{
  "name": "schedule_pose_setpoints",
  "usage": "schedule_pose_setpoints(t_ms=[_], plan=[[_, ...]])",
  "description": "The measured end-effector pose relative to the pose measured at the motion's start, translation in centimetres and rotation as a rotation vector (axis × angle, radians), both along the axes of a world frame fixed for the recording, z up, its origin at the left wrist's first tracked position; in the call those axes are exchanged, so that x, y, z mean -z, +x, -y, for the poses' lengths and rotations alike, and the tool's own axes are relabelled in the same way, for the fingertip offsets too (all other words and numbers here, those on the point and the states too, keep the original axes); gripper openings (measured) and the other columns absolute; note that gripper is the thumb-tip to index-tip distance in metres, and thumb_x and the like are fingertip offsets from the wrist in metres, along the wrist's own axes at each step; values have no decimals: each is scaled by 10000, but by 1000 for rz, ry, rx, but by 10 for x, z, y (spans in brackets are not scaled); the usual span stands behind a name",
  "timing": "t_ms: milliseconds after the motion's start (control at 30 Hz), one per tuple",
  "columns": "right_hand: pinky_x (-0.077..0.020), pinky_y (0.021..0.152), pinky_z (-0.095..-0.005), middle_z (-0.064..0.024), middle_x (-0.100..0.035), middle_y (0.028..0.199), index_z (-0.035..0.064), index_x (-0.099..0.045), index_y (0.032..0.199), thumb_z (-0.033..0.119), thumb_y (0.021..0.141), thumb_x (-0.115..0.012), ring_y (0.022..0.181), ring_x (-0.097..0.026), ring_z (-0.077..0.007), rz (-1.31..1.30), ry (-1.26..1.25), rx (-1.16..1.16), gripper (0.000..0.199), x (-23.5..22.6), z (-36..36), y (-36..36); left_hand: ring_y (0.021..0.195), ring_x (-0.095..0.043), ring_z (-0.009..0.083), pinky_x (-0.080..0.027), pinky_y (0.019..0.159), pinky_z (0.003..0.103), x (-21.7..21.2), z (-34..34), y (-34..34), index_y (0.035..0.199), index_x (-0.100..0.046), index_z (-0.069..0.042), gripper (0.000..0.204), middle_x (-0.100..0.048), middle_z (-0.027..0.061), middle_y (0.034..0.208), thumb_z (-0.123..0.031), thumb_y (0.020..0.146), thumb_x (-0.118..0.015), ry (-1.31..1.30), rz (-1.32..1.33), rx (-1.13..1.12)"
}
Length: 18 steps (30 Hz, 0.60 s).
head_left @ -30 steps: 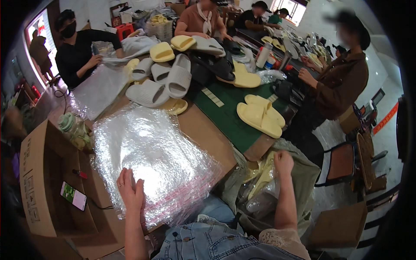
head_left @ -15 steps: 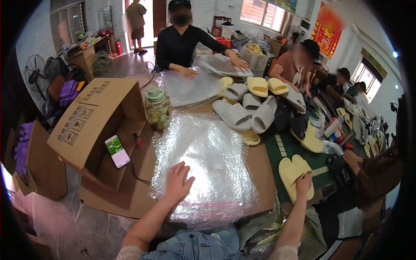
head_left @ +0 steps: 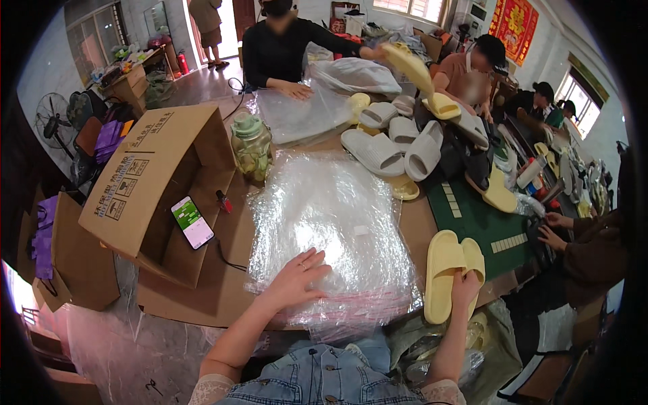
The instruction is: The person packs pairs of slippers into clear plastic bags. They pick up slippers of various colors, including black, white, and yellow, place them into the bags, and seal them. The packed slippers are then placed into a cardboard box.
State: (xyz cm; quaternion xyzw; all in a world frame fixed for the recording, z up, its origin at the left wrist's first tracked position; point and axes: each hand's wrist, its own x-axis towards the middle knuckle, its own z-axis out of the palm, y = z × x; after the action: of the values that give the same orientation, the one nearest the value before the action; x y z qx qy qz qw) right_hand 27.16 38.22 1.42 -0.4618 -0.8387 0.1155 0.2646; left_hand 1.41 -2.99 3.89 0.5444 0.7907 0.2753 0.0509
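Observation:
My left hand lies with fingers spread on the near part of a stack of clear plastic bags, whose closing strips are pink. At the right edge of the cardboard, my right hand grips a pair of pale yellow slippers by the straps, toes pointing away from me. Its fingertips are partly hidden inside the slippers. Beyond the bags is a pile of grey slippers and yellow ones. Across the table, a co-worker in black holds up a yellow slipper.
An open cardboard box stands on the left, a phone in its opening. Beside it are a glass jar and a small red item. A green mat lies to the right, where other people work.
My right hand has drawn the yellow slippers nearer to me, off the green mat, and turned them more upright. My left hand has slid slightly over the bags. The co-worker opposite has lifted a yellow slipper.

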Motion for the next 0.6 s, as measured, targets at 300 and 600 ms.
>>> schedule_pose_setpoints(t_ms=[300, 600], plan=[[-536, 811, -338, -148, -737, 982, -38, -674, 1126, 68, 879, -695, 953, -694, -186, -461, -348, -488, 270, -74, 102, 19, 1304, -536, 387, -432, 1099, 456, -1, -19, 11, 1205, -702, -90, 282, -630, 172, 1342, -196, 969, -592, 149, 128, -213], [-528, 732, -485, -189, -650, 851, -16, -654, 900, 253, 831, -717, 808, -651, -388, 243, -139, -997, 284, -71, 151, -14, 1406, -401, 444, -336, 1170, 494, -24, -45, 43, 1391, -580, -87, 405, -476, 205, 1505, -190, 1004, -514, 240, 117, -103]])
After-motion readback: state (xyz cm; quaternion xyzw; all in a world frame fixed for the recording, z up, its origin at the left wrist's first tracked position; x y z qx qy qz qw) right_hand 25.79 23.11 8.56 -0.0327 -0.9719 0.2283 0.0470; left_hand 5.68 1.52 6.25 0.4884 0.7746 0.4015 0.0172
